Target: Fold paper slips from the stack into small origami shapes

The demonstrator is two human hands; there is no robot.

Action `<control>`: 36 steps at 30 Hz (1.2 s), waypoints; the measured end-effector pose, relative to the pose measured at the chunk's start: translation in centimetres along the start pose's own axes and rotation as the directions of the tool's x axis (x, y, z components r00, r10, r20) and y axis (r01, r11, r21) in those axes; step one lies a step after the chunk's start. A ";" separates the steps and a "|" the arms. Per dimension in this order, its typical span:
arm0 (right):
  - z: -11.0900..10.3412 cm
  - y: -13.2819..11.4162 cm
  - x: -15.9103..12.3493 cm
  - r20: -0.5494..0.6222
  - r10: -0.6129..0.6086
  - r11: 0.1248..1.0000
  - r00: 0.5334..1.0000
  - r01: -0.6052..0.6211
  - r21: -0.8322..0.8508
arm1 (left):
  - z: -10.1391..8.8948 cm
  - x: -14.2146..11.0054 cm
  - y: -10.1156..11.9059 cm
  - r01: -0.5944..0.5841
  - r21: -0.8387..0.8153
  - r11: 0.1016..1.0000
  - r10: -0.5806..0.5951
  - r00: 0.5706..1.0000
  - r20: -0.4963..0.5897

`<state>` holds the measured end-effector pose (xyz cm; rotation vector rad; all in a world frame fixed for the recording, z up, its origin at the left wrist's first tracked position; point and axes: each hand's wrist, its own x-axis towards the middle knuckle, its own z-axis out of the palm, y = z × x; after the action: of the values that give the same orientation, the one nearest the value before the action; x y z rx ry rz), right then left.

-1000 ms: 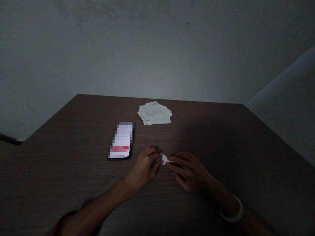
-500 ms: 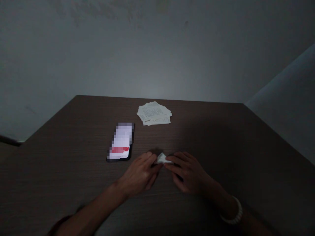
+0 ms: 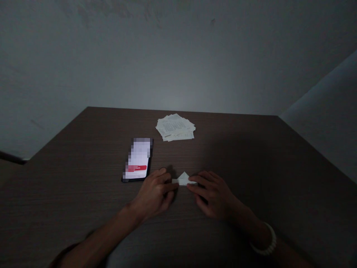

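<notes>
In the head view, a folded paper point(image 3: 183, 179) lies between the two hands, its pointed side away from them. The left hand point(image 3: 156, 193) curls its fingers at one end; the right hand point(image 3: 213, 195) rests slightly spread fingertips on the other. Whether either pinches, I cannot tell. A phone point(image 3: 138, 156) lies just beyond the left hand, loose papers point(image 3: 175, 127) farther beyond both.

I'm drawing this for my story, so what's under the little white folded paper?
The brown table shows around the folded paper, and the right hand partly covers the paper's right end. Whatever is directly underneath is hidden, so I can't see it.
</notes>
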<state>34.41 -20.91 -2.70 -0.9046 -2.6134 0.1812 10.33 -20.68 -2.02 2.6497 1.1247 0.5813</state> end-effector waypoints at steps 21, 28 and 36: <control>-0.2 -0.2 0.3 -0.003 0.016 1.000 1.000 -0.016 0.008 | -0.5 -2.2 -0.7 -0.055 0.109 0.993 0.060 0.997 -0.045; 0.0 -0.1 0.2 0.004 0.023 0.999 1.000 -0.023 0.027 | -0.4 -1.9 -0.6 -0.045 0.052 0.998 0.044 0.999 0.014; -0.5 -0.5 0.5 0.053 0.006 1.000 0.999 -0.006 0.000 | -0.3 -1.3 -0.2 -0.157 0.141 0.977 0.143 0.984 0.110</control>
<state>33.97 -20.94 -1.97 -0.9193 -2.6594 0.2100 9.25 -21.49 -2.16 2.8751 0.9820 0.4000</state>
